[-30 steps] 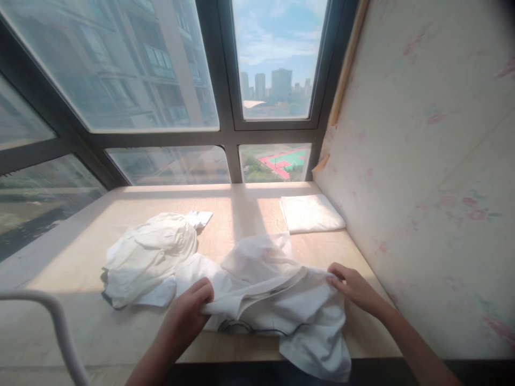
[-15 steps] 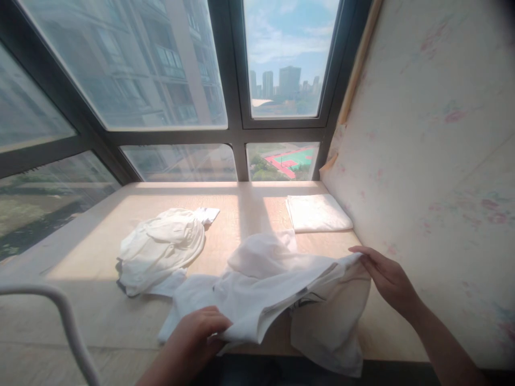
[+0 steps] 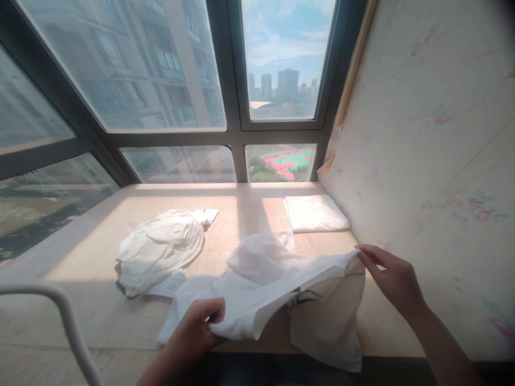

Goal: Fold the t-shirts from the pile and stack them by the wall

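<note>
A white garment [image 3: 257, 284], perhaps a T-shirt, is stretched between my two hands over the front of the wooden ledge. My left hand [image 3: 197, 324] is closed on its near left edge, thumb on top. Farther right, my right hand [image 3: 392, 276] pinches its upper right corner between thumb and fingers. Part of the cloth hangs below that hand past the ledge's front edge, and dark marks show inside a fold. The rest of the garment lies bunched on the wood.
A crumpled heap of white clothing [image 3: 161, 252] lies on the left of the wooden ledge [image 3: 92, 311]. Near the flowered wall [image 3: 454, 177] rests a folded white cloth [image 3: 316, 213]. A curved pale tube [image 3: 64, 316] rises at the lower left. Dark-framed windows [image 3: 237, 136] stand behind.
My left hand has shifted slightly left with its grip turned a little. The garment's near edge is pulled straighter between my hands. The view has moved very slightly.
</note>
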Demonstrator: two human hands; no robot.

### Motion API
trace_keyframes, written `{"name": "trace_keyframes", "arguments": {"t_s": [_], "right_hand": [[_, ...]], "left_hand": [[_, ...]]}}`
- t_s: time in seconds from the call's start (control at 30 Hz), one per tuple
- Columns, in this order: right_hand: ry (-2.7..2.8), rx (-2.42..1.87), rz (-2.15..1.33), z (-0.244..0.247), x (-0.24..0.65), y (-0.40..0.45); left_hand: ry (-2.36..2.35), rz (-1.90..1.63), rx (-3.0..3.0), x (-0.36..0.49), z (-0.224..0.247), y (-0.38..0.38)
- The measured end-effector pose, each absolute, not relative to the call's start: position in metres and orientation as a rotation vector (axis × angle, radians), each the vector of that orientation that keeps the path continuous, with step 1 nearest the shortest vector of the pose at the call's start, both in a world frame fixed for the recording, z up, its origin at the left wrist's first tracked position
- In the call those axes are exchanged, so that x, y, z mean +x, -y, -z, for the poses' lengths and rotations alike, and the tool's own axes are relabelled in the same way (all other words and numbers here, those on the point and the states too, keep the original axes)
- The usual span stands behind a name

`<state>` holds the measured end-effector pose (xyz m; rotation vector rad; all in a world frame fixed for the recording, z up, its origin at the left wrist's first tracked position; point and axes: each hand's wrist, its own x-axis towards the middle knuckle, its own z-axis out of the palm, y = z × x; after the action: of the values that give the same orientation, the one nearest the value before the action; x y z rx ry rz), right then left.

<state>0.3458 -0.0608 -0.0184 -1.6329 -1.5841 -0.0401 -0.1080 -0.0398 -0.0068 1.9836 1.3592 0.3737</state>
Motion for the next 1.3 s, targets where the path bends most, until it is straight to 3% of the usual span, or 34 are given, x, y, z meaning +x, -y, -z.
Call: {"name": "trace_keyframes", "arguments": {"t_s": [0.13,0.3,0.5,0.83,1.03,1.17,1.3], "right_hand": [[1.569,-1.705,-0.002,0.015,0.341,0.060],[1.560,-1.718,-0.186,0.015,0.346,0.059],[1.659,-1.685,-0.222,0.009,0.350,0.062],[1.595,-1.628,0.004,0.007,0.338,0.060],[1.607,-1.530,0.055,-0.004,0.329,0.043],[1.420,-1.431,0.115,-0.033,0.321,0.010],[1.205,-1.248,-0.156,-0.077,0.318,-0.051]], "left_hand": [[-1.140,-0.138,1.856,-0.118,-0.002,0.043],[-1.025,-0.156,1.845,-0.136,-0.012,0.038],[-1.101,-0.473,2.161,-0.148,-0.019,0.012],[-1.333,-1.587,2.780,-0.136,-0.019,0.000],[-1.482,-1.566,2.825,-0.133,-0.024,-0.017],[-1.505,-1.512,2.804,-0.136,-0.051,-0.051],[-1.549,-1.598,2.692,-0.141,-0.097,-0.097]]}}
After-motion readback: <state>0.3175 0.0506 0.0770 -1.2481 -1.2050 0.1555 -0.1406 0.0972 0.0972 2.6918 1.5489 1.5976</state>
